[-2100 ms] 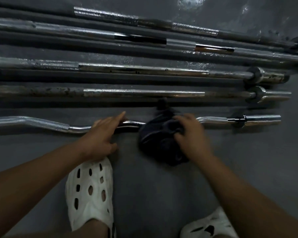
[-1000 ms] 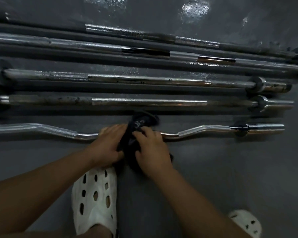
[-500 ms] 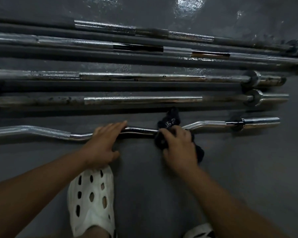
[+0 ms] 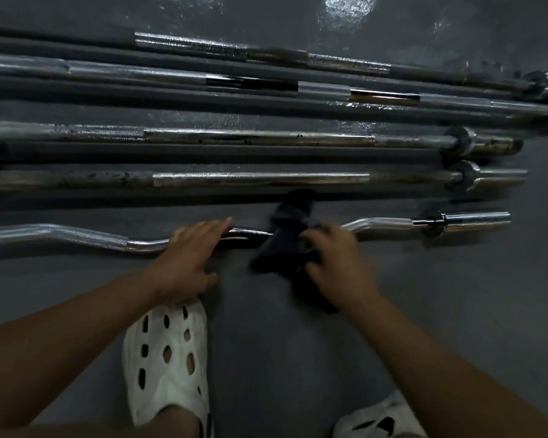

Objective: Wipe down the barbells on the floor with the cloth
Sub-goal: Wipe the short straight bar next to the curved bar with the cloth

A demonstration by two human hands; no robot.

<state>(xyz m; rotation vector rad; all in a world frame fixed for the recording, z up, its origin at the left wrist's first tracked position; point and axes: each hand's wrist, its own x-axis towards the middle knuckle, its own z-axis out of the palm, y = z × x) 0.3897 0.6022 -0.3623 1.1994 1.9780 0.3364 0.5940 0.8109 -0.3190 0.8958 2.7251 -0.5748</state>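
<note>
Head camera, looking down at a dark grey floor (image 4: 456,311): five barbells lie in rows, four straight ones further away and a chrome curl bar (image 4: 76,237) with a wavy shaft nearest the person. The left hand (image 4: 187,260) lies flat on the middle of the curl bar, fingers straight and together, pressing it down rather than wrapping it. Just to its right, the right hand (image 4: 336,267), blurred, grips a dark cloth (image 4: 285,241) bunched over the same bar, with a loose tail poking up toward the nearest straight barbell (image 4: 260,178). A foot in a white clog (image 4: 168,358) stands close below the left hand. The likely risks: the bent bar could twist or roll under a flat palm if the wiping stroke pulls hard, the cloth could bump the left fingers, and its loose tail might snag on the rough knurled grip or the collar at the right.
</note>
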